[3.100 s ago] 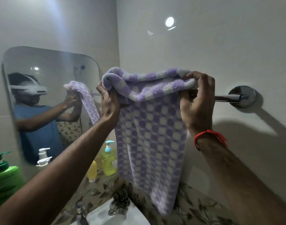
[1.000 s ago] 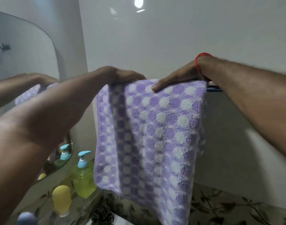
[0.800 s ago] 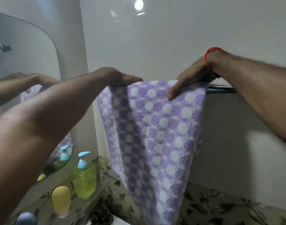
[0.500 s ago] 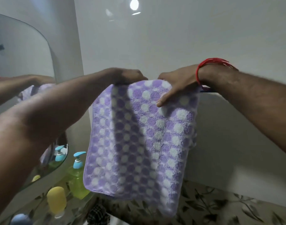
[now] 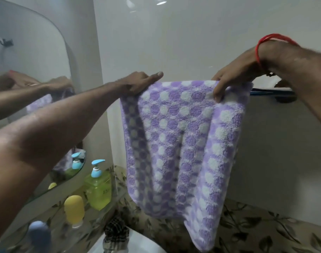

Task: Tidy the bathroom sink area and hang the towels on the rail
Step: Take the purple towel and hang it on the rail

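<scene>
A purple-and-white spotted towel (image 5: pixel 181 143) hangs draped over a wall rail (image 5: pixel 271 92), held at its top edge by both hands of a person at a bathroom sink. The left hand (image 5: pixel 137 83), at the towel's 11 o'clock corner, lies across the folded top with fingers (image 5: pixel 157 75) curled round the edge. The right hand (image 5: pixel 232 77), at the 1 o'clock corner and wearing a red thread bracelet (image 5: pixel 260 50) at the wrist, grips the cloth with fingers bent down over the front. A short stretch of rail shows bare just beside the right hand, at 3 o'clock of the towel. At 7 o'clock, on the leaf-patterned tabletop (image 5: pixel 247 232), stand a pump bottle of yellow-green liquid (image 5: pixel 98 189) and, near it, a small yellow bottle (image 5: pixel 74 210). A checked cloth (image 5: pixel 116 234) sits at the rim of the white sink (image 5: pixel 143 243) at 6 o'clock. A mirror (image 5: pixel 32 61) at 9 o'clock reflects the arms.
</scene>
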`<control>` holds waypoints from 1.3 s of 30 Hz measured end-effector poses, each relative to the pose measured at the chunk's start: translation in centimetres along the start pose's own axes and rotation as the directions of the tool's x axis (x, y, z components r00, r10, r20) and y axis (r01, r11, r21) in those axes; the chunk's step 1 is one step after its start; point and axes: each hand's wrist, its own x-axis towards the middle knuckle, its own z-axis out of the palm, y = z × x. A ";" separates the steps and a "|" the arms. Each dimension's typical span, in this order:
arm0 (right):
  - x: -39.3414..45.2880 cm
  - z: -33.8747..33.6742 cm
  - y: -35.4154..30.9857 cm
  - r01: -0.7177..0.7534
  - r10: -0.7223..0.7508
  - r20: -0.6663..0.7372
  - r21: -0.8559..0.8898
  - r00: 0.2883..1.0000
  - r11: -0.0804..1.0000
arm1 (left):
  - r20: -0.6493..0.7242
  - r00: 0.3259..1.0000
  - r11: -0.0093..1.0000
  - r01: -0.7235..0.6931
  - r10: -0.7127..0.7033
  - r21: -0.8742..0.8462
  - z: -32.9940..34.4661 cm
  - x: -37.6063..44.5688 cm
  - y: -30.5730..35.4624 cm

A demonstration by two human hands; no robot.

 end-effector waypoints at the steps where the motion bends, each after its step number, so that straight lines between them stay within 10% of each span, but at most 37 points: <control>1: 0.1 0.2 -0.4 0.041 -0.043 -0.047 -0.028 0.998 0.999 | -0.093 0.995 0.999 -0.044 0.043 -0.008 0.2 -0.4 -0.1; 6: 0.4 2.4 -3.6 0.102 -0.256 -0.411 -0.361 0.875 0.927 | -0.474 0.854 0.975 -0.161 0.216 0.155 3.2 -3.1 -0.2; 14: 2.6 5.4 -2.1 -0.104 -0.383 -0.633 -0.593 0.673 0.798 | -0.452 0.866 0.950 -0.078 0.215 0.301 3.5 -4.3 1.1; 27: 3.8 11.8 -3.3 -0.011 -0.603 -0.735 -0.637 0.309 0.771 | -0.411 0.908 0.902 0.113 0.076 0.417 3.3 -15.3 3.9; 39: 2.5 26.6 -9.5 0.662 -0.688 -0.698 -0.422 0.199 0.619 | -0.503 0.813 0.639 0.558 -0.293 0.529 2.1 -36.6 7.0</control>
